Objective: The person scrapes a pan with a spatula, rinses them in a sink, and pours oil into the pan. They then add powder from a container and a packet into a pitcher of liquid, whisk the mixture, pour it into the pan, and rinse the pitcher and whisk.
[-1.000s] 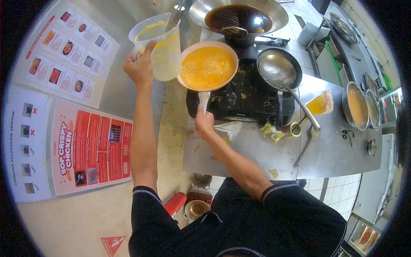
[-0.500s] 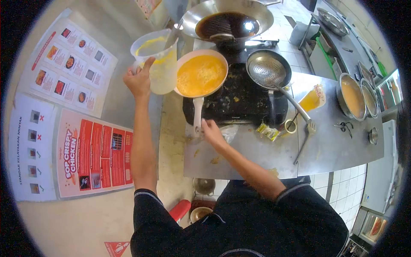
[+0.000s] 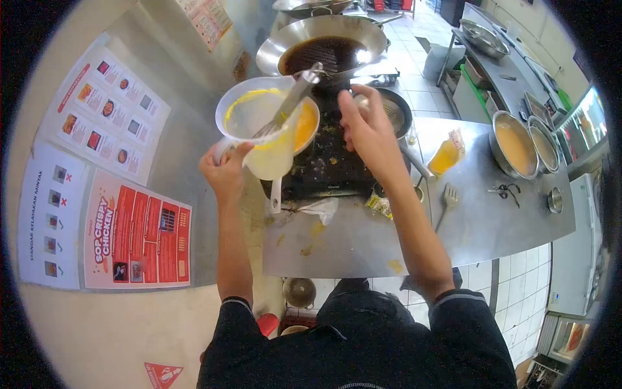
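My left hand is closed on the handle of a translucent plastic jug, whose inside is streaked with yellow. A metal whisk leans in the jug, its handle rising past the rim. Behind the jug, partly covered by it, a frying pan with a pale handle holds yellow beaten egg. My right hand is raised over the black stove, right of the whisk and apart from it. Its fingers are loosely bent and apart, with nothing visible in them.
A large wok of dark oil stands at the back. Right of the stove top are a dark pan with a perforated skimmer, a bag of yellow liquid, a spatula and steel bowls. A postered wall is at left.
My right hand has let go of the frying pan's handle and risen toward the whisk. The jug has moved right and nearer, now covering part of the pan.
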`<state>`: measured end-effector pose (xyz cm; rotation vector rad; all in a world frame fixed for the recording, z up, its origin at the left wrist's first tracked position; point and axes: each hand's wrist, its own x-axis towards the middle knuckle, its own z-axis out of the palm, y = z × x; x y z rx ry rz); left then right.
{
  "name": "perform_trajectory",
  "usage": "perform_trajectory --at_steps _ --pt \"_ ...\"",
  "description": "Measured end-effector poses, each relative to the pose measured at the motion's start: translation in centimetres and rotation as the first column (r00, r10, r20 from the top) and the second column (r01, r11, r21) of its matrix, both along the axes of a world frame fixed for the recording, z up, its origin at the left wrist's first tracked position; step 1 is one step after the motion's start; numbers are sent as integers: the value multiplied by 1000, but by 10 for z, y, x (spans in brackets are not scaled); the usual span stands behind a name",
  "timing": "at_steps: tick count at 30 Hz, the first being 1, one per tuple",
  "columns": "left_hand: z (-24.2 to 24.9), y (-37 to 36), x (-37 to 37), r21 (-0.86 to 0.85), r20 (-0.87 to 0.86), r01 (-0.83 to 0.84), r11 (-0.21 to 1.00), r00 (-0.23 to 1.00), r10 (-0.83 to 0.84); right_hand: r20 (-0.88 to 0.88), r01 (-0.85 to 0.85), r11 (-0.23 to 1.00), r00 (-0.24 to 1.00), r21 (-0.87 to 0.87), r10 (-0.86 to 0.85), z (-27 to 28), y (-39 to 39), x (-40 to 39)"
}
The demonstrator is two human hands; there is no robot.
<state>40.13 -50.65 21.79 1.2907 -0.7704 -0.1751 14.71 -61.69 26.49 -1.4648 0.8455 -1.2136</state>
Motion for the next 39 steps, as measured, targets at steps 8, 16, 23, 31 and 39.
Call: perform_trajectory --at_steps 8,16,23,31,39 --pt "-83 126 -149 -22 323 117 993 941 -103 -129 71 891 992 449 -15 -152 215 -235" --pt "-132 197 -417 249 313 672 698 626 -714 -668 798 467 587 382 -458 -242 426 -504" --pt "-130 239 -629 225 5 973 59 59 -998 -346 849 90 306 520 -887 -241 545 -597" --pt "-100 305 -836 211 -201 849 -485 -448 -871 -396 752 -455 -278 477 -875 -261 702 -631" --pt "-133 338 -979 204 -227 738 -643 -604 -764 -298 727 -451 -341 518 -892 -274 723 -756"
